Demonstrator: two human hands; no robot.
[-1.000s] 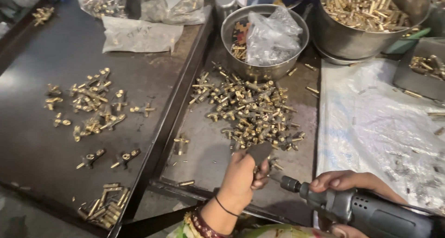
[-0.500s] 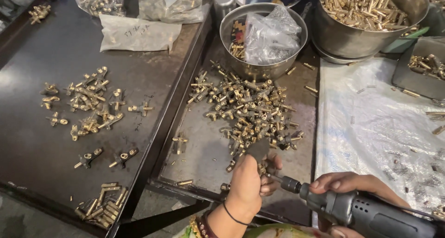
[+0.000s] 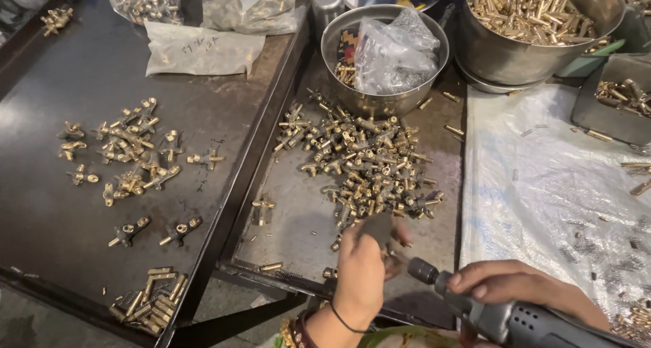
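Head view only: left hand (image 3: pixel 363 270) at 6 o'clock, fingers curled around a small dark fitting (image 3: pixel 376 227), blurred, held just at the near edge of the brass fittings pile (image 3: pixel 363 165) on the centre metal tray (image 3: pixel 291 243). Right hand (image 3: pixel 515 287) at 5 o'clock, fingers wrapped over the grey power driver (image 3: pixel 508 317), its chuck (image 3: pixel 422 271) pointing toward the left hand; can't tell if tip touches the part. Surface: dark, scuffed metal tray (image 3: pixel 61 233) at 9 o'clock holding scattered assembled brass pieces (image 3: pixel 132 155) and a row of brass sleeves (image 3: pixel 149 304) at 7 o'clock. Steel bowl (image 3: pixel 339 46) at 12 o'clock with a crumpled plastic bag (image 3: pixel 397 46) inside, touching the pile's far edge. Big steel pot (image 3: pixel 515 60) of brass parts at 1 o'clock. White plastic sheet (image 3: pixel 542 178) at 3 o'clock, small grey screws (image 3: pixel 597 260) strewn on it. Bagged parts (image 3: pixel 203 46) at 11 o'clock. Bare floor under the tray gap at 6 o'clock.
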